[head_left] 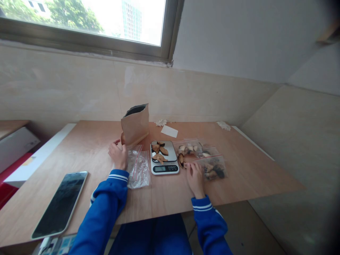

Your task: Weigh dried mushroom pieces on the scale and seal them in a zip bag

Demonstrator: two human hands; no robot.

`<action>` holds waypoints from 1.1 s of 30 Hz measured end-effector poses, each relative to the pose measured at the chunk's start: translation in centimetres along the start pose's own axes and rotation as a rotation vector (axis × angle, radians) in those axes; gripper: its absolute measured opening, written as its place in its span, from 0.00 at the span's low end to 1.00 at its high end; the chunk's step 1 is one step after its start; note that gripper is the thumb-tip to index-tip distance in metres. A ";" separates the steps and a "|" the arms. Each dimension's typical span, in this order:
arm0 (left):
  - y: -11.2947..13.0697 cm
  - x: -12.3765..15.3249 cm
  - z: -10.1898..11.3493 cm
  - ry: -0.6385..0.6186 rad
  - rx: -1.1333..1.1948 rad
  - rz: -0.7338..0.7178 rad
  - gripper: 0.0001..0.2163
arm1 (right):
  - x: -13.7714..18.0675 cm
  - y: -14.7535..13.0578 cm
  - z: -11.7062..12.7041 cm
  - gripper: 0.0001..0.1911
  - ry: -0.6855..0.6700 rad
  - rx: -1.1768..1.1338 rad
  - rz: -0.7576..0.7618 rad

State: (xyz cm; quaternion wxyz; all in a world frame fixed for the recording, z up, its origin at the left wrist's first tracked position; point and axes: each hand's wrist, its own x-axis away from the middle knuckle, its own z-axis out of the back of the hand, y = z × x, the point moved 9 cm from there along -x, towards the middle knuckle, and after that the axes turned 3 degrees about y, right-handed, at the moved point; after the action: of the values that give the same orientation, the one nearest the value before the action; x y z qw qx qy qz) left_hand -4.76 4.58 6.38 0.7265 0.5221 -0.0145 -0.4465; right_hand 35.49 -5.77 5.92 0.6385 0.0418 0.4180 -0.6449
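Observation:
Near the lower left of the brown paper pouch, my left hand rests with fingers apart and holds nothing. Its wrist lies beside clear zip bags. My right hand is closed at the fingertips on a brown dried slice, just right of the kitchen scale. Several dried slices lie on the scale's plate; its display is too small to read. Beside and beyond my right hand are clear zip bags with dried pieces. The pouch stands upright with its top open.
A large phone or tablet lies at the left of the wooden table. A white card and small pale heaps are at the back. Behind the table rises a tiled wall under a window.

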 end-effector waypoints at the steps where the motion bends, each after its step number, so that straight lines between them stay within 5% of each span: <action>1: 0.1 0.0 0.4 0.029 0.019 -0.009 0.13 | 0.4 0.2 0.1 0.20 0.007 0.002 -0.004; 7: 2.1 0.4 2.6 0.064 0.015 -0.128 0.08 | 0.9 0.3 -0.1 0.16 0.030 -0.036 0.003; 14: 5.4 3.5 4.9 -0.165 0.026 -0.197 0.07 | 0.9 0.3 -0.7 0.16 -0.019 -0.043 0.005; 22: 1.8 8.1 2.2 -0.542 -0.188 -0.105 0.12 | 1.3 1.1 -1.3 0.16 -0.018 -0.004 -0.004; 33: 2.3 9.7 1.2 -0.644 -0.440 -0.265 0.14 | 1.3 1.3 -1.4 0.15 -0.011 0.005 -0.013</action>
State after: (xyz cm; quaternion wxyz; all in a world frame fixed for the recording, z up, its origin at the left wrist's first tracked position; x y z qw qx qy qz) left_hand 1.94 -2.62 4.42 0.7152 0.1855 -0.0779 -0.6694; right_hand 35.71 -5.78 3.66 0.6364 0.0371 0.4133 -0.6502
